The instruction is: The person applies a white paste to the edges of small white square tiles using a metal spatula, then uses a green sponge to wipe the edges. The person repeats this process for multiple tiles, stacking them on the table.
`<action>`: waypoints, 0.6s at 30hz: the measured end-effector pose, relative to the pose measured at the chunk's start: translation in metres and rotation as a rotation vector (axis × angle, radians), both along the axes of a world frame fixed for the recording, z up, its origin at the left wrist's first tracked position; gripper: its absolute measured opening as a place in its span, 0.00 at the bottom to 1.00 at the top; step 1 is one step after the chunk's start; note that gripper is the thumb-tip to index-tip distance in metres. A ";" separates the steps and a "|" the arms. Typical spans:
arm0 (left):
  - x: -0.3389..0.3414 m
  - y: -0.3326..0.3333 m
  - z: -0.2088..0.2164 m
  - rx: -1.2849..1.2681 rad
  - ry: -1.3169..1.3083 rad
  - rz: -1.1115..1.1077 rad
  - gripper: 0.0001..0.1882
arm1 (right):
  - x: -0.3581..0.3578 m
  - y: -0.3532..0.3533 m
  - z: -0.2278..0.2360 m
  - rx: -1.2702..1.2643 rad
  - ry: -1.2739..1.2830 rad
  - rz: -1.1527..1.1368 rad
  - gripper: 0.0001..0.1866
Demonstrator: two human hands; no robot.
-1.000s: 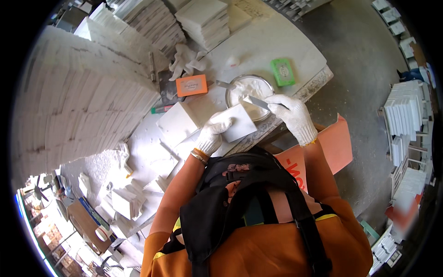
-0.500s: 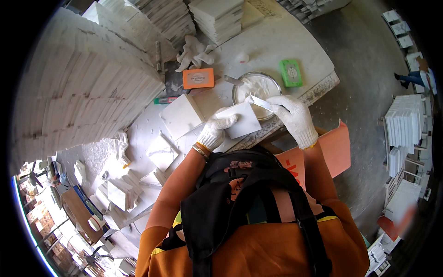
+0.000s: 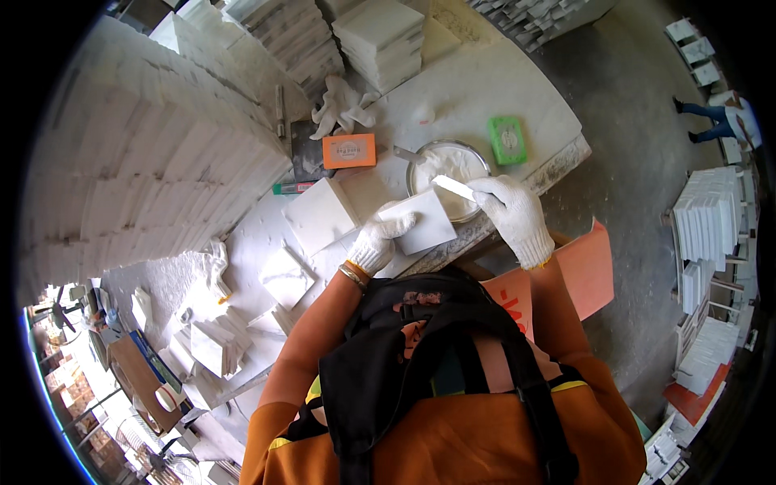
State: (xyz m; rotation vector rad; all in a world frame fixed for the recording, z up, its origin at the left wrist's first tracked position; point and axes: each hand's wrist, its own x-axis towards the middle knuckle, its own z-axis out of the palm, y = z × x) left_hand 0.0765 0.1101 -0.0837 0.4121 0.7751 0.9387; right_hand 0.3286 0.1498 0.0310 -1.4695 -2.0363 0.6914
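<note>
Right hand [image 3: 513, 214], white knit glove, pinches a narrow flat blade [image 3: 455, 187] between thumb and fingers. Left hand [image 3: 383, 241], gloved too, grips a small white tile [image 3: 427, 225] by its left side. Tile is between the hands, close to the desk's near edge; one part overlaps the round bowl [image 3: 478, 152] in view, can't tell if they touch.

Edges/room: chipped desk edge [image 3: 562, 164] runs diagonally on the right, right hand beside it in view, open floor [image 3: 614, 145] past it. Bare desk [image 3: 501, 81] beyond the bowl and the green block [image 3: 507, 140]. Left side tighter: thick white tiles [image 3: 319, 214] just beside left hand, orange block [image 3: 349, 151] farther back, tall tile stack [image 3: 153, 162] along the far left. Second blade [image 3: 406, 153] leans over the bowl's left rim.

Pose: forearms rise either side of the black bag [image 3: 404, 356], hands turned inward. Left thumb lies on the tile's upper face, pointing right; fingers underneath hidden. Right hand is back up, fingers curled, blade aimed up-left over the bowl's white paste [image 3: 440, 163], tip near the tile's far edge; contact unclear. Orange sheet [image 3: 586, 259] shows beside the right forearm.
</note>
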 end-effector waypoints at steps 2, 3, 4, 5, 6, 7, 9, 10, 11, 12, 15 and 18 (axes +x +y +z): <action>0.001 0.001 0.008 0.002 -0.012 -0.012 0.32 | 0.001 0.001 0.001 0.025 0.013 0.005 0.08; 0.001 0.001 0.007 0.004 -0.012 -0.014 0.32 | 0.001 0.001 0.001 0.018 0.036 0.011 0.09; 0.001 0.001 0.004 0.007 -0.012 -0.015 0.32 | 0.000 0.001 0.002 0.011 0.058 0.017 0.10; 0.000 0.002 0.003 0.008 -0.012 -0.016 0.32 | -0.001 0.001 0.002 0.003 0.081 0.023 0.10; 0.000 0.001 0.002 0.013 -0.010 -0.017 0.32 | -0.001 0.002 0.000 0.009 0.059 0.020 0.11; 0.000 0.000 0.001 0.018 -0.007 -0.016 0.32 | 0.000 0.002 -0.001 0.015 0.037 0.017 0.11; 0.000 0.000 0.001 0.024 -0.007 -0.018 0.32 | 0.002 0.003 -0.004 0.038 -0.002 0.000 0.11; 0.000 0.000 0.002 0.025 -0.011 -0.019 0.32 | 0.002 0.004 -0.004 0.055 -0.020 -0.015 0.11; 0.000 0.000 0.003 0.026 -0.015 -0.020 0.33 | 0.003 0.006 -0.005 0.073 -0.037 -0.028 0.10; 0.000 0.002 0.005 0.031 -0.021 -0.026 0.33 | 0.005 0.008 -0.006 0.088 -0.062 -0.039 0.10; 0.001 0.002 0.009 0.030 -0.021 -0.027 0.33 | 0.010 0.017 -0.015 0.105 -0.141 -0.077 0.09; 0.001 0.001 0.010 0.010 0.001 -0.004 0.33 | 0.013 0.025 -0.028 0.050 -0.183 -0.115 0.09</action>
